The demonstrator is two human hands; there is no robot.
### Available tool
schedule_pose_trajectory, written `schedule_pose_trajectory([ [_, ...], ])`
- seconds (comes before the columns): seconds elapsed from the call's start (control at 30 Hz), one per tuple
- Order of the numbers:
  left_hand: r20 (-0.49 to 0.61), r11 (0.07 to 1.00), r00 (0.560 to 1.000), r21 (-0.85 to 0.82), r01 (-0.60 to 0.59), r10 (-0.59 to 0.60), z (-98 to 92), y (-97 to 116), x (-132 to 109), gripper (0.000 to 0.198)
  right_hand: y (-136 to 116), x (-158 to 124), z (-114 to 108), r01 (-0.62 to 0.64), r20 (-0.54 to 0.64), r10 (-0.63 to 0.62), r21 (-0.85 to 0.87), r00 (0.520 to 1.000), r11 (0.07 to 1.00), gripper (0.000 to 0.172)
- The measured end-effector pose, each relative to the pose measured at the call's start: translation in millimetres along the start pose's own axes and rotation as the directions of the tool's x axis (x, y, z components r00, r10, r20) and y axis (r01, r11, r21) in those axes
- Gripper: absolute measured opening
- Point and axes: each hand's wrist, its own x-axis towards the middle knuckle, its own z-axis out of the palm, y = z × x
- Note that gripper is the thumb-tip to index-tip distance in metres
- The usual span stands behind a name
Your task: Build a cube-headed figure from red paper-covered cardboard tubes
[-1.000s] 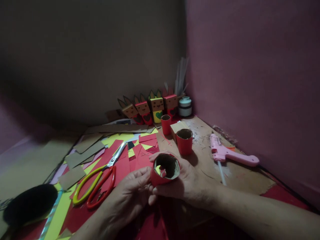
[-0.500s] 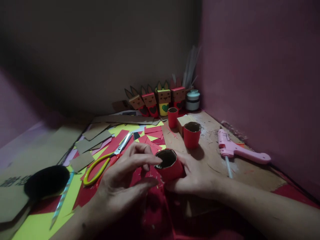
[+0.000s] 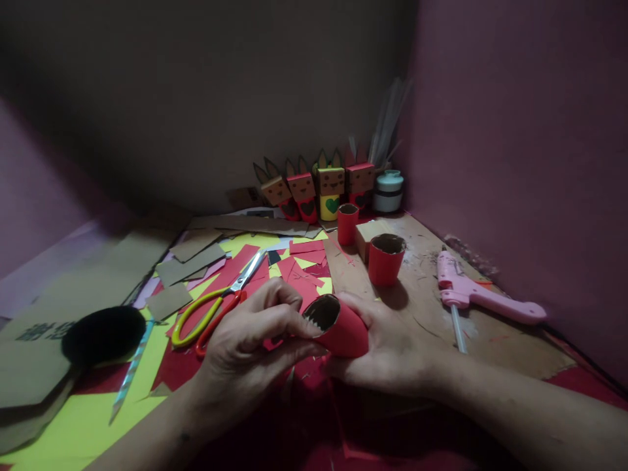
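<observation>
In the head view, the red tube (image 3: 349,332) was clasped by the right hand (image 3: 392,347), its body against that palm. Its long axis was tilted, the open mouth angled toward the left hand (image 3: 258,337), by whose thumb and forefinger the rim was pinched.

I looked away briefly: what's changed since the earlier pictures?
The left hand let go of the side of the red tube, opened, and now pinches its rim. The tube tipped leftward, mouth toward that hand; the right hand kept hold. The scissors, glue gun and two standing red tubes stayed put, though the view turned left.
</observation>
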Motion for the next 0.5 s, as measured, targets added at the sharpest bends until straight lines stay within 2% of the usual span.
schedule_pose_trajectory([
  [0.1,-0.002,0.997,0.998,-0.059,0.058,-0.058,-2.7,4,3,0.011,-2,0,-2,-0.011,0.028,0.010,0.039,1.000,0.999,0.027],
  [0.23,-0.028,0.945,0.964,-0.206,0.254,-0.265,-7.3,5,12,0.003,-2,-1,-4,-0.030,0.080,0.031,-0.009,0.996,1.000,0.025],
  [0.33,0.100,0.902,0.922,-0.193,0.386,-0.373,-4.6,2,16,0.014,0,-1,-3,-0.023,0.124,0.028,-0.041,0.992,0.999,0.028],
  [0.4,0.175,0.909,0.914,-0.144,0.392,-0.367,0.1,2,16,0.010,1,-1,-2,-0.010,0.152,0.017,-0.044,0.988,0.999,0.032],
  [0.5,0.144,0.940,0.938,-0.094,0.329,-0.314,6.7,3,13,0.017,2,-1,0,0.005,0.162,0.006,-0.069,0.987,0.998,0.037],
])
